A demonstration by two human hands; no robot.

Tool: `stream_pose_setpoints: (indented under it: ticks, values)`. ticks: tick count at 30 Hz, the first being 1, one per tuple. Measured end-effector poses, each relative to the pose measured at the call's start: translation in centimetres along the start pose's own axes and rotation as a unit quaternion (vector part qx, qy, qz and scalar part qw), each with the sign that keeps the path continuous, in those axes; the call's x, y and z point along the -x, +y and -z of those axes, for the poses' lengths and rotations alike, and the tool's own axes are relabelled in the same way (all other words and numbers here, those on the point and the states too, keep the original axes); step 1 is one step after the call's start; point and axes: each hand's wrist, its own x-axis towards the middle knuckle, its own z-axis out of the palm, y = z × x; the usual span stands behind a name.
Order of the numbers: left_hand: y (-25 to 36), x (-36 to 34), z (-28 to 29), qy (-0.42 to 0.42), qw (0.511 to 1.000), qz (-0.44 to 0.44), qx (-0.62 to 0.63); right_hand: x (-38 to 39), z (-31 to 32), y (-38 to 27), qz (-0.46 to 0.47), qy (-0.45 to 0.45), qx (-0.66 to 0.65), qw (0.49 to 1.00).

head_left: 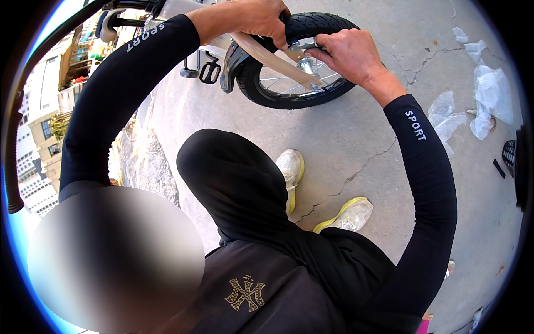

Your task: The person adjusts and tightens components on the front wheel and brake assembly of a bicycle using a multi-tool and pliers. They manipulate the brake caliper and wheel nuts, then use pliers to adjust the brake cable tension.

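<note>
A bicycle with a black tyre (267,100), a beige frame tube (278,68), a glossy dark mudguard (231,75) and a black pedal (210,71) lies in front of me. My left hand (261,19) is curled at the upper end of the beige tube, beside the tyre; its grip is partly hidden. My right hand (350,58) is closed at a silver metal piece (306,43) over the wheel, thumb reaching toward the hub (306,67). Both forearms wear black sleeves.
Pale cracked concrete (361,133) lies underfoot, with my white shoes (347,214) below the wheel. Crumpled clear plastic wrapping (489,94) is on the right, near a dark mesh object (509,156). A rough pale strip and buildings show at the left.
</note>
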Motion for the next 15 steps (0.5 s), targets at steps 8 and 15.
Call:
stream_pose_setpoints:
  ticks: [8,15]
  values:
    - [0.2,0.2,0.4,-0.015,1.000,0.009,0.018,0.8,-1.1,-0.2,-0.054,-0.014,-0.039,0.998]
    - [-0.7,-0.5,-1.7,0.054,0.998,-0.027,0.006,-0.3,-0.2,0.6,-0.033,-0.051,-0.024,0.998]
